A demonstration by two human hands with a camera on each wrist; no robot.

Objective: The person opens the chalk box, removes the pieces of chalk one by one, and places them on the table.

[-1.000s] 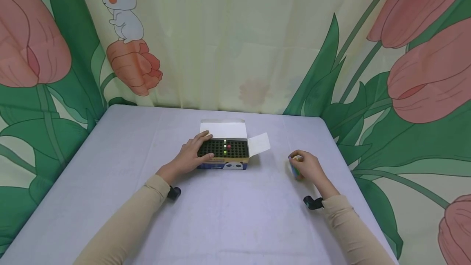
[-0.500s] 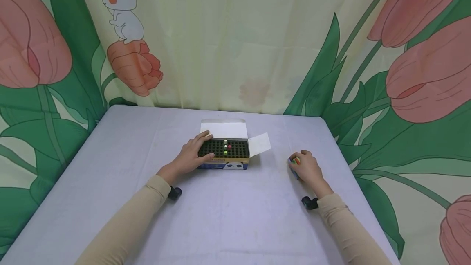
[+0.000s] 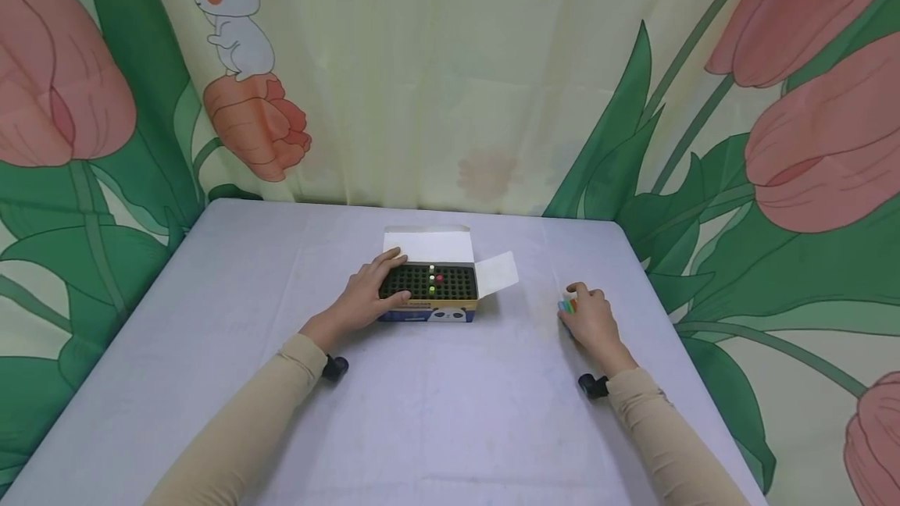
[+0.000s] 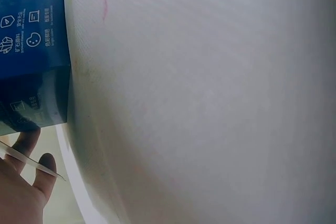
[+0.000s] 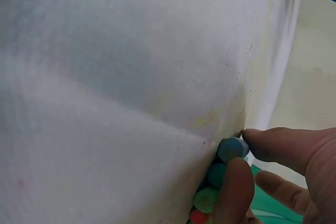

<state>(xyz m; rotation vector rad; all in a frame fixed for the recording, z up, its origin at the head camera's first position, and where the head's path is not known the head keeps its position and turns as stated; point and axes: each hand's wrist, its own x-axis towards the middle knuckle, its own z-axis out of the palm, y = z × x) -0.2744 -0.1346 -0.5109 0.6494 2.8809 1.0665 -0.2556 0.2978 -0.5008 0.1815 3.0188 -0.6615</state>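
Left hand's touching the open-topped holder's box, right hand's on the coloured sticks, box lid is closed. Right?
No, the lid is open: the head view shows the white lid folded back behind the box. The rest stands: left hand touching the box, right hand on the coloured sticks.

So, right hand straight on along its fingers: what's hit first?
Right hand likely meets the blue cylindrical chalk-like stick at its fingertips; past that, probably the white cloth tablecloth, depth unclear.
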